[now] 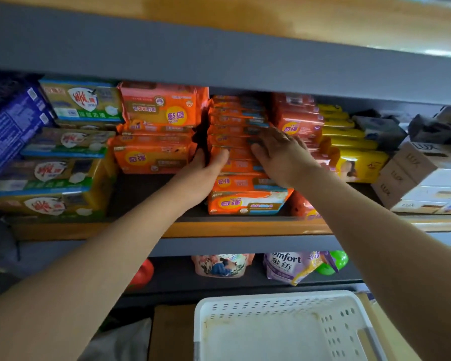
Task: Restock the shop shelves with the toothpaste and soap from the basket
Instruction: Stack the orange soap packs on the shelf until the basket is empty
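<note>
A tall stack of orange soap packs (238,121) stands in the middle of the shelf (219,227). My left hand (203,175) presses against the stack's left side with the thumb laid over a pack's front edge. My right hand (281,155) lies flat on the right front of the same stack, fingers spread and fairly straight. The white perforated basket (279,303) sits below at the bottom; the part of its inside that shows holds nothing. No toothpaste is visible.
Green-and-yellow soap packs (52,175) and more orange packs (154,152) fill the shelf's left. Yellow packs (357,162) and LUX boxes (412,175) sit right. Blue boxes (8,136) lean at far left. Comfort pouches (289,267) stand on the lower shelf.
</note>
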`<state>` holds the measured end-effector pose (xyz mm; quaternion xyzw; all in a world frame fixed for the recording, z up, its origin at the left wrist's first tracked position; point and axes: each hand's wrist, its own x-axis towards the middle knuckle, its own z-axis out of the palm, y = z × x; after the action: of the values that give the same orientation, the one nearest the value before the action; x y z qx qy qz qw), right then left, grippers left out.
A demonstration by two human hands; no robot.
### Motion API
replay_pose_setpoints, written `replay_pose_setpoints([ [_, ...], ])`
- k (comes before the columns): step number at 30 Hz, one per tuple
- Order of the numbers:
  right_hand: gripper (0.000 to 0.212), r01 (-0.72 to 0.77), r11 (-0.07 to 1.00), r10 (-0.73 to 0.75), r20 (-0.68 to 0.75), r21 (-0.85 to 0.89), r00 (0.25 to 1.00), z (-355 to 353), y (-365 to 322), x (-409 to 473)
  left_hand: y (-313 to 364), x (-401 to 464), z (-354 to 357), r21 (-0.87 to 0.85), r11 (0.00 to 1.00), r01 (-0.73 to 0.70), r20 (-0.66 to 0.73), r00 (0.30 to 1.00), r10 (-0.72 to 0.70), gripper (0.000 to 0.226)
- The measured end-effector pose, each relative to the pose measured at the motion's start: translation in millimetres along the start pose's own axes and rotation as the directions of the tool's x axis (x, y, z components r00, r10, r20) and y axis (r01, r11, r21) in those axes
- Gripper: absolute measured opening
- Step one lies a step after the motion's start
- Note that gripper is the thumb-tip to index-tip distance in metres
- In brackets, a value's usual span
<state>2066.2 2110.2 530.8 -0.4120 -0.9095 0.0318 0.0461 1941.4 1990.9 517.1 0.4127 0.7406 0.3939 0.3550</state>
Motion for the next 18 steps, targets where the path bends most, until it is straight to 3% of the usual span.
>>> replay_pose_setpoints([
  [2, 0.058, 0.035, 0.999, -0.034, -0.095, 0.016, 0.995, 3, 2, -15, -3, -16, 1, 0.178, 0.982, -0.056, -0.06, 0.996, 0.068, 0.07],
  [7, 0.068, 0.109, 0.991, -0.098, -0.125, 0.082, 0.987, 11, 0, -44, -13, -37, 3, 0.44, 0.88, -0.178, 0.122, 0.983, 0.137, 0.054],
  [13, 0.053, 0.073, 0.997, -0.074, -0.077, -0.016, 0.994, 8, 0, -44, -17, -36, 12, 0.628, 0.763, -0.153, 0.0, 0.981, 0.196, 0.048],
  [16, 0.057, 0.086, 0.996, -0.081, -0.142, 0.03, 0.987, 5, 7, -60, -15, -47, 15, 0.618, 0.779, -0.104, -0.097, 0.973, 0.207, 0.064],
  [18, 0.06, 0.065, 0.995, -0.049, -0.204, 0.071, 0.978, 6, 23, -81, -13, -59, 19, 0.613, 0.779, -0.131, -0.201, 0.928, 0.314, 0.073],
])
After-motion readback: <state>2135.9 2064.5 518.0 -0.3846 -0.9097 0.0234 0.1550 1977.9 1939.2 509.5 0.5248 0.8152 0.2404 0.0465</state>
